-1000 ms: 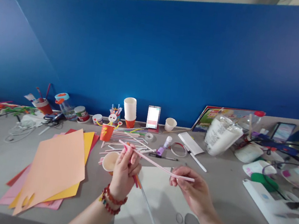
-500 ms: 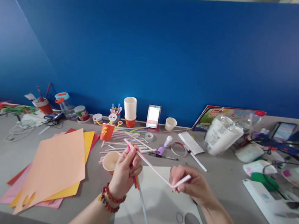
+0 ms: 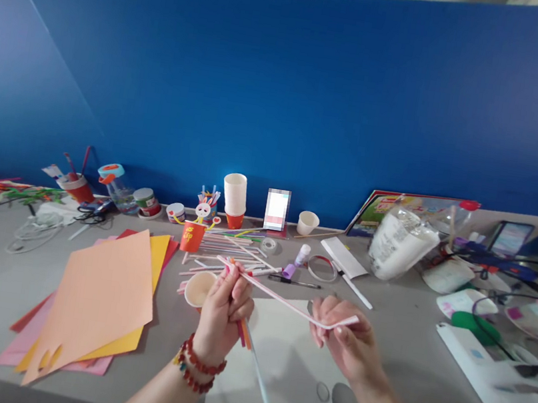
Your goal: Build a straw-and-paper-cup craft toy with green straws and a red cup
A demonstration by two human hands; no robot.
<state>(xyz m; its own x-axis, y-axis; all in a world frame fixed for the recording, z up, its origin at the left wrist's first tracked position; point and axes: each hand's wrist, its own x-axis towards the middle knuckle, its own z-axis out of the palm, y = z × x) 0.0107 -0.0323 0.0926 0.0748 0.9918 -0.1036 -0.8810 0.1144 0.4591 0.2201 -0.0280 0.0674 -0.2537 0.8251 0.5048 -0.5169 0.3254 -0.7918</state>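
Observation:
Between my two hands runs a pale pink bendy straw (image 3: 284, 300). My left hand (image 3: 230, 300) is closed around its straight end. A light blue straw (image 3: 263, 392) and some orange and purple pieces (image 3: 244, 334) stick out below that same fist. At the bent end, my right hand (image 3: 342, 337) pinches the straw with thumb and fingers, the short tip pointing up to the right. Beneath both hands lies a white board (image 3: 275, 364) with circle marks on it. A paper cup (image 3: 198, 290) stands just left of my left hand, partly hidden by it.
Coloured paper sheets (image 3: 104, 291) are stacked at the left. A red cup with a rabbit figure (image 3: 192, 236), loose straws (image 3: 232, 247), a glue stick (image 3: 302, 255) and a black pen (image 3: 293, 281) lie beyond the hands. A wrapped cup pack (image 3: 400, 246) stands right.
My right hand has shifted slightly right and opened its grip a little, and the pink straw's bend now looks shallower. The light blue straw reaches farther down over the board.

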